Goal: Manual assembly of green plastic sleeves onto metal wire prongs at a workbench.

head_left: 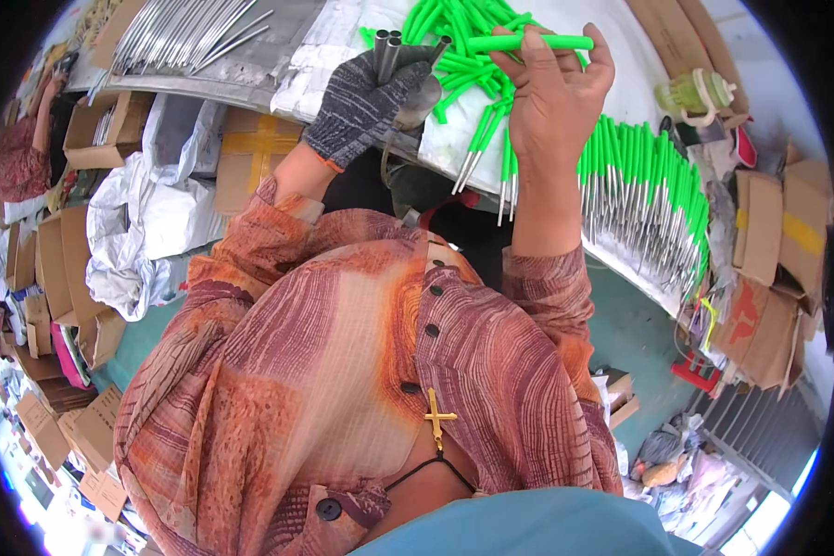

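My left hand (354, 111), in a dark grey knitted glove, is closed around several short metal tubes (388, 57) whose open ends point up. My right hand (558, 107) is bare and pinches a bright green plastic sleeve (565, 43), held level above the table between thumb and fingers. Between and behind my hands lies a loose heap of green sleeves (463, 69) on a white sheet (338, 42). To the right, a long row of metal rods with green sleeves on one end (641, 171) lies along the table edge.
Bare metal rods (171, 42) lie on the table at the far left. A green bottle (690, 95) stands at the far right. Cardboard boxes (109, 130) and a white plastic sack (148, 218) crowd the left; more cardboard (760, 324) and a red object (695, 372) are at right.
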The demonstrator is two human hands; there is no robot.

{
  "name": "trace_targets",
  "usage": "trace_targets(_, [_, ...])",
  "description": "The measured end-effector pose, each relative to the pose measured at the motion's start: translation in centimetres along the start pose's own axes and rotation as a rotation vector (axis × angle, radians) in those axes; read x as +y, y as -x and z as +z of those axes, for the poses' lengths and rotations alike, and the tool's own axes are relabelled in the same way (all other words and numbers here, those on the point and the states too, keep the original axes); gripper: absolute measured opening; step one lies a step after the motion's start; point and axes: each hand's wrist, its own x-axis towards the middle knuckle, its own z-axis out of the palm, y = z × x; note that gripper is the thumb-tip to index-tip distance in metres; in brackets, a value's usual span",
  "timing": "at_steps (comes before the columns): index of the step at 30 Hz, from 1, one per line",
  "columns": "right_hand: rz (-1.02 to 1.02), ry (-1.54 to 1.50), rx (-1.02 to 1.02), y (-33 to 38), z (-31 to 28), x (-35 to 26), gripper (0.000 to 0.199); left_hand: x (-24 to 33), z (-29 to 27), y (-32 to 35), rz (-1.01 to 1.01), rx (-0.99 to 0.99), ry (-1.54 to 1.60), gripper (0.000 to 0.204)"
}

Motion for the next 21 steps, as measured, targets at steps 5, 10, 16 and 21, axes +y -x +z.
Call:
trace_targets(5, [-0.116, 0.112, -0.082, 0.1, 1.4, 0.0, 0.058, -0.6, -0.1, 0.1, -0.009, 0.033, -0.06, 0.025])
trace_targets(10, [-0.34, 0.42, -0.268, -0.2, 3.2, -1.8, 0.033, -0.6, -0.3, 0.1, 0.018, 0.033, -0.108, 0.024])
trace_targets(16, [0.066, 0.249, -0.053, -0.5, 2.6, -2.6, 0.054, -0.1, 0.1, 0.3, -0.048, 0.013, 0.092, 0.024])
trace_targets(21, [-0.017, 0.203, -0.085, 0.2, 3.3, -2.6, 0.054, -0.4, -0.2, 0.0, 0.01, 0.009, -0.012, 0.025])
